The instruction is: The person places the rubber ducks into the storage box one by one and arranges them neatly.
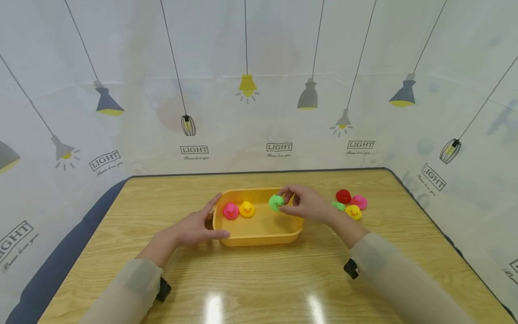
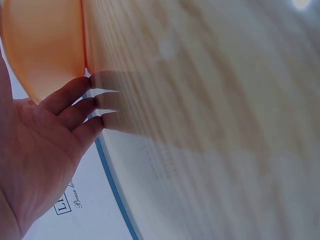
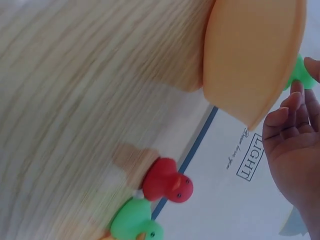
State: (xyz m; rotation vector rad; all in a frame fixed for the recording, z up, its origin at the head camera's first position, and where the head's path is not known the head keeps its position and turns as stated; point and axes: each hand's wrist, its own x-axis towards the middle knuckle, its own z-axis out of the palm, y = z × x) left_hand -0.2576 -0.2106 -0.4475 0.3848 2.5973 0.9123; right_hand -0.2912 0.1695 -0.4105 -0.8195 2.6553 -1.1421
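A yellow plastic tray [image 1: 259,240] stands on the wooden table. My left hand [image 1: 197,227] rests against its left end, thumb extended over the front corner and index finger at the back corner. The left wrist view shows the other fingers [image 2: 80,112] loosely spread beside the tray wall. Over the tray's right part, my right hand [image 1: 309,204] pinches a green rubber duck [image 1: 276,203] between thumb and fingers. The right wrist view shows this duck partly hidden behind the tray's rim. A pink duck [image 1: 231,211] and a yellow duck [image 1: 247,209] sit inside at the left.
Right of the tray sits a close group: a red duck [image 1: 343,196], a pink duck [image 1: 359,202], a yellow duck [image 1: 353,212] and another green duck [image 1: 338,205]. Behind the table's far edge hangs a white curtain [image 1: 259,126] printed with lamps.
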